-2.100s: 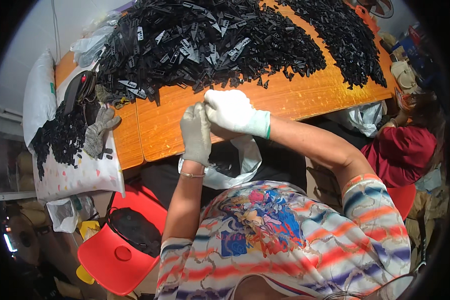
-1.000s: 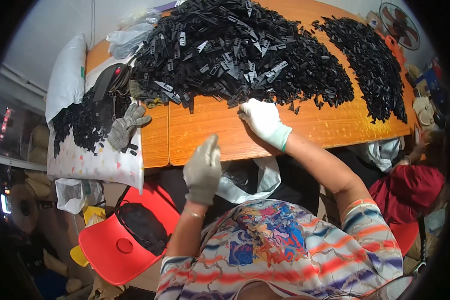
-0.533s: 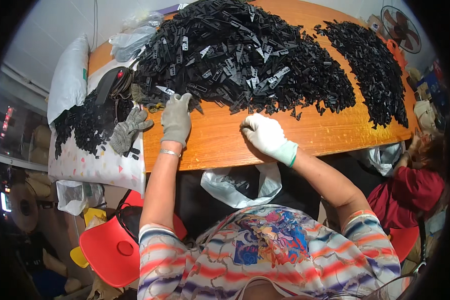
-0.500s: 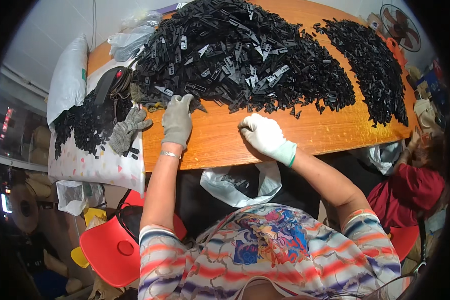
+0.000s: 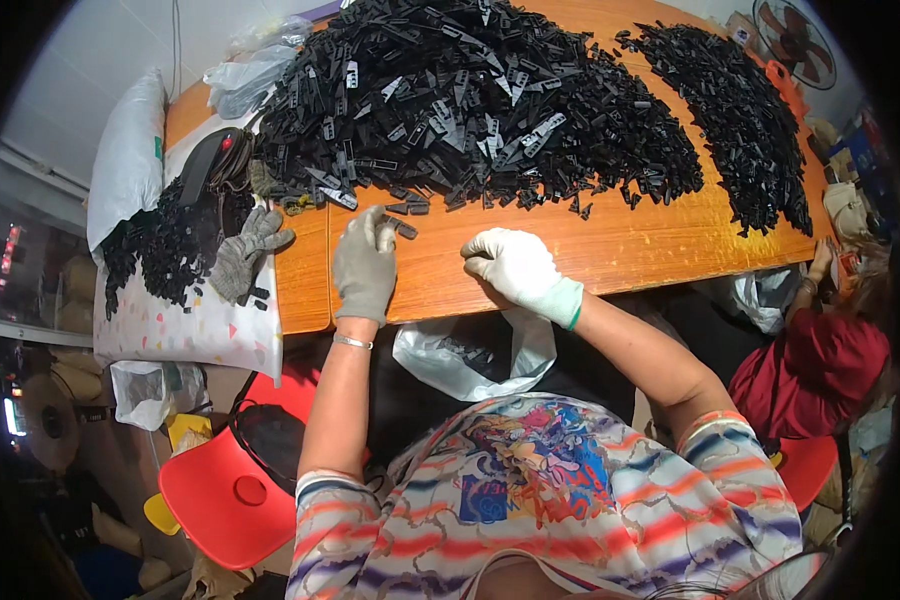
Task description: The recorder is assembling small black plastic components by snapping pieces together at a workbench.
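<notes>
A large heap of small black plastic pieces (image 5: 440, 110) covers the far part of the orange-brown wooden table (image 5: 430, 270). My left hand (image 5: 363, 270), in a grey glove, is at the heap's near left edge. Its fingers are curled, and a dark plastic piece (image 5: 406, 229) sticks out at the fingertips; a few loose pieces lie just beyond. My right hand (image 5: 520, 270), in a white glove with a green cuff, hovers over the near table edge with thumb and fingers pinched together. Whatever it may hold is hidden.
A white plastic bag (image 5: 470, 365) with dark pieces hangs open below the table edge. A second strip of black pieces (image 5: 735, 130) lies at the right. Left are a spare grey glove (image 5: 245, 255) and red chair (image 5: 225, 500). A person in dark red (image 5: 820, 375) sits right.
My left hand has drawn back from the heap toward me and slightly right, with a dark piece at its fingertips. My right hand has shifted slightly left, its fingers pinched.
</notes>
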{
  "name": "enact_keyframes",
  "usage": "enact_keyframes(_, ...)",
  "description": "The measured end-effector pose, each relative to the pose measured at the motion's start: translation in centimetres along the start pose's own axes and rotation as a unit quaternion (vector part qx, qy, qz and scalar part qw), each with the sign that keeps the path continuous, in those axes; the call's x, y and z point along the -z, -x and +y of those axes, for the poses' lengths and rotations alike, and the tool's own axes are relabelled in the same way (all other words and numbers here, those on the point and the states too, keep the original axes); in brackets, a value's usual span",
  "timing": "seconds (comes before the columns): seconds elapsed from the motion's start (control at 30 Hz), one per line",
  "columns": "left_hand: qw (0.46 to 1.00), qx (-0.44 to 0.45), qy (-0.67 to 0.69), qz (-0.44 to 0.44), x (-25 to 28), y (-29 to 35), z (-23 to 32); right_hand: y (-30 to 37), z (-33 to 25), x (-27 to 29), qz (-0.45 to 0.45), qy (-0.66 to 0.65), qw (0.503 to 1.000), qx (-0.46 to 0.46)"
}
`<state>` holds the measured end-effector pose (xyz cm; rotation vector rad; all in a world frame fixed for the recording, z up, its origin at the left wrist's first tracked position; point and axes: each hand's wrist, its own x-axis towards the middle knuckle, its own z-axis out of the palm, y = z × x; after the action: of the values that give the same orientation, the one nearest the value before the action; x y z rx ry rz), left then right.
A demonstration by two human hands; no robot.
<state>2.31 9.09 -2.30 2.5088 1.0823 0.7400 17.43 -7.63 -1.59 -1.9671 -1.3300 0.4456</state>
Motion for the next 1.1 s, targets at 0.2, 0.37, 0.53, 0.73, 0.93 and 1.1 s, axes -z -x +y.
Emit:
enact_keyframes(0.2,0.994,0.075,-0.033,-0.069,0.4,-1.4,3.2,0.2,-0.4,0.2,-0.01,0.013,1.0,0.006)
enact_keyframes(0.37,0.986,0.093,-0.106,-0.091,0.9,-1.1,4.3,0.3,-0.6,0.5,-0.018,0.009,1.0,-0.006)
enact_keyframes(0.53,0.978,0.165,0.111,-0.068,0.3,0.1,1.5,0.3,-0.8,0.6,-0.007,-0.031,0.999,-0.028)
enact_keyframes(0.73,0.995,0.039,-0.076,-0.05,0.1,0.5,2.1,-0.2,-2.0,0.0,-0.029,-0.14,0.987,-0.067)
enact_keyframes(0.93,0.986,0.067,-0.143,-0.059,0.1,0.4,3.0,0.0,-2.4,-0.1,-0.03,-0.161,0.983,-0.077)
enact_keyframes(1.1,0.998,-0.003,-0.061,0.003,-0.5,1.9,1.7,-0.1,-2.2,-0.1,-0.001,-0.203,0.977,-0.071)
